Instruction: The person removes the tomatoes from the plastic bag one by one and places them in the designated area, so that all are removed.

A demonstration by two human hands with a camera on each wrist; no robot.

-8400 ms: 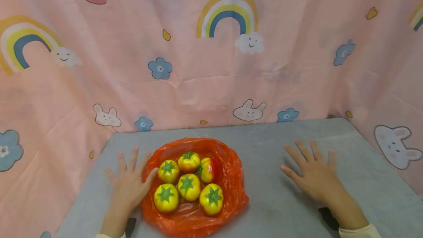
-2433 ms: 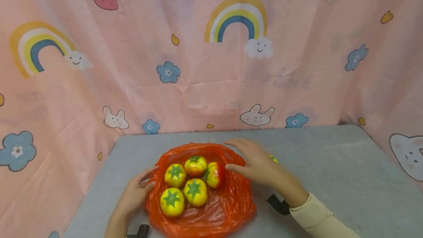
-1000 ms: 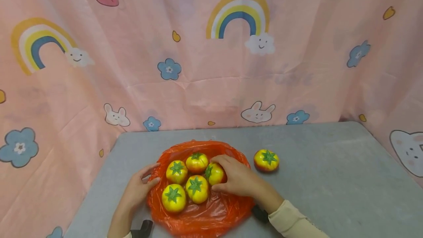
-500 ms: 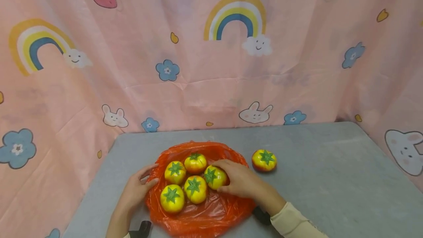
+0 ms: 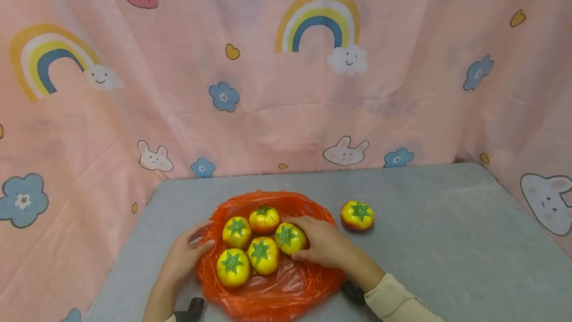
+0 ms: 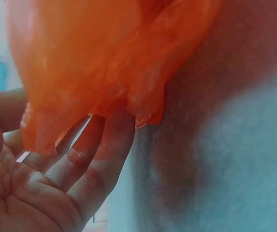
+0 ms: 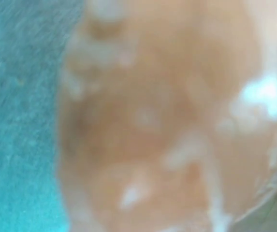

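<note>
A red-orange plastic bag [image 5: 272,299], rolled down into a bowl shape, holds several yellow-red toy tomatoes with green star-shaped tops. My right hand [image 5: 328,242] reaches in from the right, thumb and fingers curled round the rightmost tomato [image 5: 289,239]. At the bag's left rim, my left hand [image 5: 180,255] grips the plastic between thumb and fingers. The left wrist view shows that hand [image 6: 41,193] at the crumpled bag edge [image 6: 90,53], fingertips partly hidden by it. Blurred plastic [image 7: 153,121] fills most of the right wrist view, where neither hand nor tomato shows.
One tomato [image 5: 357,215] sits on the grey table [image 5: 447,242], to the right of the bag and just beyond my right forearm. A pink patterned curtain [image 5: 286,123] hangs behind the table and along both sides.
Earlier, one tomato left the bag for the table on the right. My right hand then took hold of the rightmost tomato, whose green top has turned upward. My left hand moved onto the bag's rim.
</note>
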